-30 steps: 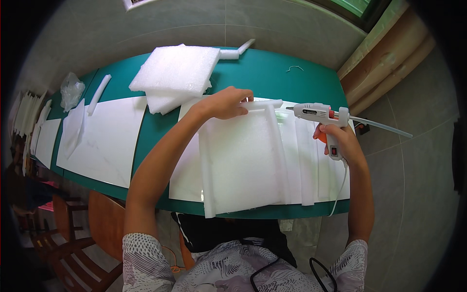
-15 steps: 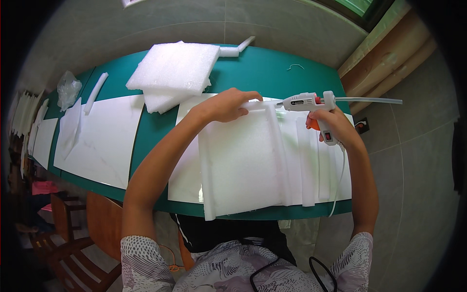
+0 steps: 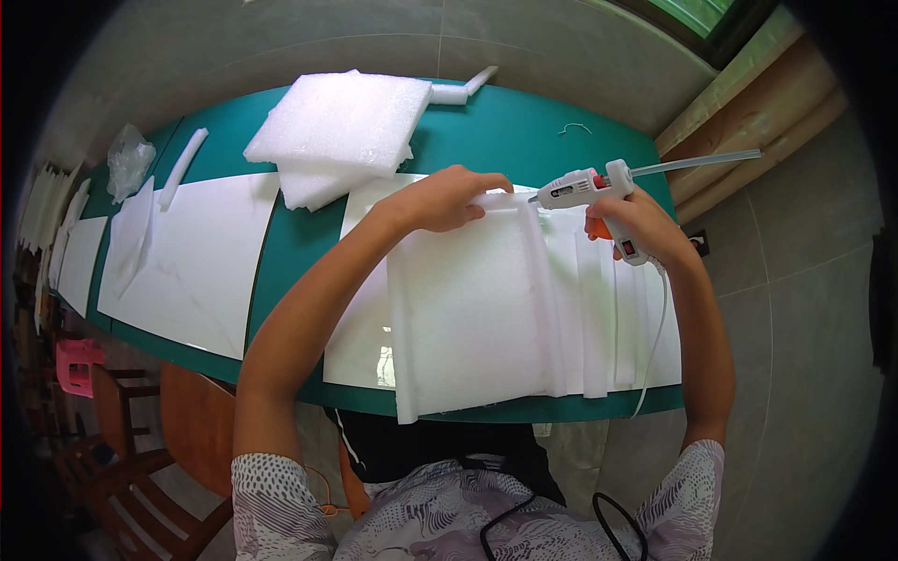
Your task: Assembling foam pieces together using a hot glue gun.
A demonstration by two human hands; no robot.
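A white foam sheet (image 3: 472, 313) lies on a white panel, with raised foam strips along its left side (image 3: 404, 346) and right side (image 3: 547, 309). Across its far edge runs a short foam strip (image 3: 506, 200). My left hand (image 3: 456, 199) pinches that strip between thumb and fingers. In my right hand (image 3: 645, 226) is a white hot glue gun (image 3: 568, 191), fingers wrapped round its handle at the orange trigger. Its nozzle points left, at the right end of the short strip. Whether it touches, I cannot tell. A clear glue stick (image 3: 697, 164) juts from its rear.
Loose foam strips (image 3: 592, 327) lie right of the sheet. Thick foam blocks (image 3: 341, 122) are stacked at the back. Another white panel (image 3: 192, 262) and a crumpled plastic bag (image 3: 129, 161) are on the green table's left. The gun's cord (image 3: 662, 327) hangs over the near edge.
The glue gun has tilted, its rear end rising and its nozzle dipping slightly by the strip's right end. My left hand keeps its hold on the strip.
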